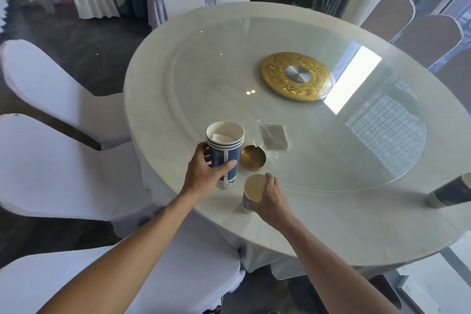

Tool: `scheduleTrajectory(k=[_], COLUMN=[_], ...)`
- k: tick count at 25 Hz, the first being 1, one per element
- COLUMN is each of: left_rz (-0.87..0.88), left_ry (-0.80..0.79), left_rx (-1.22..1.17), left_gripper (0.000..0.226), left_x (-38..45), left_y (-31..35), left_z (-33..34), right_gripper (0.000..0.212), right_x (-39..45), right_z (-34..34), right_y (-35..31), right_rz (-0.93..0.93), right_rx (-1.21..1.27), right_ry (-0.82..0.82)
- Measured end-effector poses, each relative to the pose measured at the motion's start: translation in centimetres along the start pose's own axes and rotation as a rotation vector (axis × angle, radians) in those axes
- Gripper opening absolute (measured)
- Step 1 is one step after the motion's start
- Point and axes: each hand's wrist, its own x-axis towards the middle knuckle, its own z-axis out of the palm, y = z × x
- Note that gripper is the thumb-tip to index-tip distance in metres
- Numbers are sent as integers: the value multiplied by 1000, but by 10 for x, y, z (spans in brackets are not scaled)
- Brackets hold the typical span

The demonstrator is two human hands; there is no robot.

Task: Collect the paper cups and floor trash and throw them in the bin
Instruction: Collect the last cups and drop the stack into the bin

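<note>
My left hand (206, 171) grips a stack of several nested blue-and-white paper cups (225, 145), held upright just above the near edge of the round table (163, 120); a scrap of white paper lies inside the top cup. My right hand (270, 199) is closed around the side of a single paper cup (252, 187) that stands on the tablecloth just right of the stack. Another blue paper cup (451, 194) stands at the table's right edge, apart from both hands.
A small brass ashtray (252, 158) and a clear plastic packet (274, 137) lie just beyond the cups. A glass turntable (356, 135) with a gold hub (298, 76) covers the table's middle. White-covered chairs (51, 84) ring the table closely.
</note>
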Motion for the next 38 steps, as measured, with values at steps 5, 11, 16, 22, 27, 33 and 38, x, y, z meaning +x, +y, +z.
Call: scheduleTrajectory(k=[5,11,16,22,27,33,38], left_rz=[40,134,170,191,172,173,174], left_ry=[-41,-142,-347,-576,-722,-793,-905], left_rx=[-11,-67,-76,7,51,62,92], left_gripper=[64,62,71,79,86,72,89], left_x=[11,17,-7,-52,-106,-169,-199], left_y=[24,78,99,99,106,102,103], left_z=[13,61,129,216,290,372,413], right_gripper=[79,119,107,100,97,86,87], right_x=[-6,-17,-45,-96,-139,-185,-204], right_z=[-4,-46,-86,-125,-157,-193,-210], right_y=[11,36,68,132,198,278,326], right_rz=[8,144,150,141,158,107,121], right_rx=[137,409,661,728,762,765,720], right_ry=[93,68,225,396,488,541,571])
